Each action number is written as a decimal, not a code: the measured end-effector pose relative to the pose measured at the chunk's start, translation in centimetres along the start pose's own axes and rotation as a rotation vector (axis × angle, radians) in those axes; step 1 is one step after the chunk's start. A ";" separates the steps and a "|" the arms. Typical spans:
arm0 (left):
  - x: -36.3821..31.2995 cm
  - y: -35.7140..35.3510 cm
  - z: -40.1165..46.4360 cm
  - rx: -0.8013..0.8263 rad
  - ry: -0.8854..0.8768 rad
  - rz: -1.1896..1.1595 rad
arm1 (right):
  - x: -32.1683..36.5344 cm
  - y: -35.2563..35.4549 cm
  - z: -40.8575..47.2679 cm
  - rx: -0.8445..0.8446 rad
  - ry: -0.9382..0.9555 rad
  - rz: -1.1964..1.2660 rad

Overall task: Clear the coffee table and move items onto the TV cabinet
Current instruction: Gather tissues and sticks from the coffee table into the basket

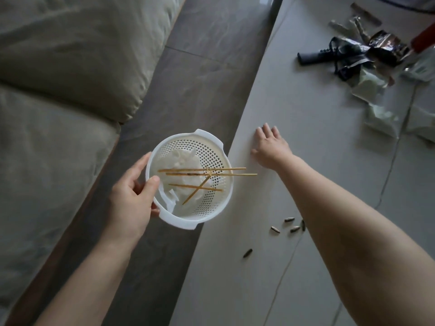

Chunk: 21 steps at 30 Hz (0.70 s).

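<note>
My left hand (133, 196) grips the rim of a white perforated plastic basket (211, 158), held over the floor just beside the coffee table (294, 142). Inside the basket lie several wooden skewers (202, 171) and crumpled white tissue (181, 161). Two skewer tips stick out over the table's edge. My right hand (269, 147) rests flat on the table near its left edge, fingers straight, holding nothing. Several dark seed shells (288, 225) lie scattered on the table near my right forearm.
At the table's far right sit a black remote (313, 58), dark snack wrappers (381, 48), clear plastic bags (376, 107) and a red object (423, 41). A grey-green sofa (58, 90) fills the left. Dark floor tiles (200, 78) run between sofa and table.
</note>
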<state>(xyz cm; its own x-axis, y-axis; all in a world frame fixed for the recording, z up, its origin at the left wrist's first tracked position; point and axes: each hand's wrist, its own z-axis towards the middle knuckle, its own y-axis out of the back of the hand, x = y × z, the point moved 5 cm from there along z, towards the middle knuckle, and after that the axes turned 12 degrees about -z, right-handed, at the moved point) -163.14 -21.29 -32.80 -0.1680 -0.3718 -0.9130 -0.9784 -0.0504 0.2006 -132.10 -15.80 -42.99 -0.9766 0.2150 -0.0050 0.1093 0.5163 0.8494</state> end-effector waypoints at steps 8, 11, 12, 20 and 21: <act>-1.2 -1.4 -1.7 0.050 0.035 0.026 | 2.8 -6.5 -12.9 0.023 0.305 -0.038; -1.5 -1.8 -2.8 0.069 0.077 0.040 | 3.0 -9.6 -18.3 0.094 0.386 -0.116; -1.6 -1.9 -3.1 0.080 0.082 0.047 | 3.0 -10.4 -19.8 0.110 0.423 -0.154; -1.7 -2.8 -5.8 0.118 0.071 0.069 | -1.1 -11.9 -23.1 0.122 0.590 -0.480; -1.7 -3.0 -6.2 0.123 0.071 0.073 | -2.4 -11.7 -23.2 0.130 0.558 -0.501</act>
<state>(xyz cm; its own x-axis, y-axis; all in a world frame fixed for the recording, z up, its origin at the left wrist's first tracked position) -159.16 -26.20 -29.62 -0.2349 -0.4347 -0.8694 -0.9719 0.0912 0.2170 -135.28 -41.55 -40.65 -0.8604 -0.5039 -0.0764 -0.3843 0.5429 0.7467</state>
